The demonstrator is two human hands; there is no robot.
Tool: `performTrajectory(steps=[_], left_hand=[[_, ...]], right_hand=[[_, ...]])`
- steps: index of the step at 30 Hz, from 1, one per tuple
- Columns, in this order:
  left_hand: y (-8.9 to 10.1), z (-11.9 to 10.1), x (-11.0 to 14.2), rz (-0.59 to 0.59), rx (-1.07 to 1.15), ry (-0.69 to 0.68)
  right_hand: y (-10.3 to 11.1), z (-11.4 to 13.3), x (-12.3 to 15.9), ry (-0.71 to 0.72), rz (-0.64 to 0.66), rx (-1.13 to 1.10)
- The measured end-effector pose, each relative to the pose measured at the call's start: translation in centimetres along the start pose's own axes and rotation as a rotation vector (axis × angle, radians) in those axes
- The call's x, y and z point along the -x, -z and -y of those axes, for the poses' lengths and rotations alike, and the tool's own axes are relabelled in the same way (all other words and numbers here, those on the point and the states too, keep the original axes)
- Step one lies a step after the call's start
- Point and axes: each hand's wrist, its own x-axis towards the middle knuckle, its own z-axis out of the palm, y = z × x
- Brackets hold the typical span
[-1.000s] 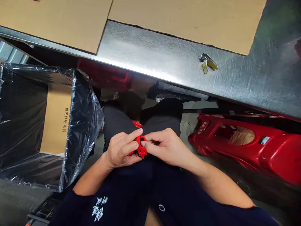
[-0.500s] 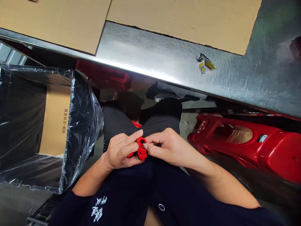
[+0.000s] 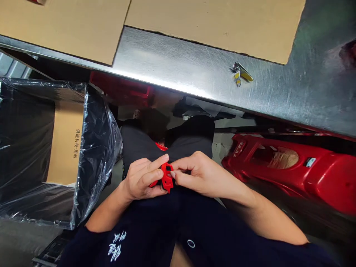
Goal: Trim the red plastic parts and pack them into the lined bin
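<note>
Over my lap, my left hand (image 3: 144, 178) is closed around a small red plastic part (image 3: 167, 178) with cut-outs and a pointed lower end. Part of it is hidden behind the fingers. From the other side my right hand (image 3: 196, 172) pinches at the part's right edge with thumb and forefinger. Whether a separate small piece sits in that pinch, I cannot make out. A nail clipper (image 3: 241, 74) with yellow on its levers lies unfolded on the metal table (image 3: 178, 59), well away from both hands.
Cardboard sheets (image 3: 217, 26) cover part of the table. To the left stands a black bin lined with clear plastic (image 3: 97, 148), a cardboard piece (image 3: 65, 144) inside. A red plastic stool (image 3: 311, 174) lies on its side at the right. The table's front edge crosses ahead of my knees.
Both hands keep their grip on the red part, with barely any movement of the fingers. The view has shifted very slightly.
</note>
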Motion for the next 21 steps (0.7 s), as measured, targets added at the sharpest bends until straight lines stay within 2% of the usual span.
performTrajectory(steps=[6,10,17,21], left_hand=[[0.3,-0.1,-0.3,0.022,-0.025,-0.014],[0.4,0.0,-0.3,0.03,-0.036,-0.009],[0.3,-0.1,-0.1,0.024,0.015,0.002],[0.4,-0.1,-0.3,0.023,0.005,-0.004]], right_hand=[[-0.5,0.2,-0.4,-0.088,-0.06,-0.006],[-0.9,0.3,-0.5,-0.098,-0.094,0.004],[0.1,0.1,-0.3,-0.014,0.03,-0.019],[-0.1,0.2,-0.2,-0.037,0.015,-0.024]])
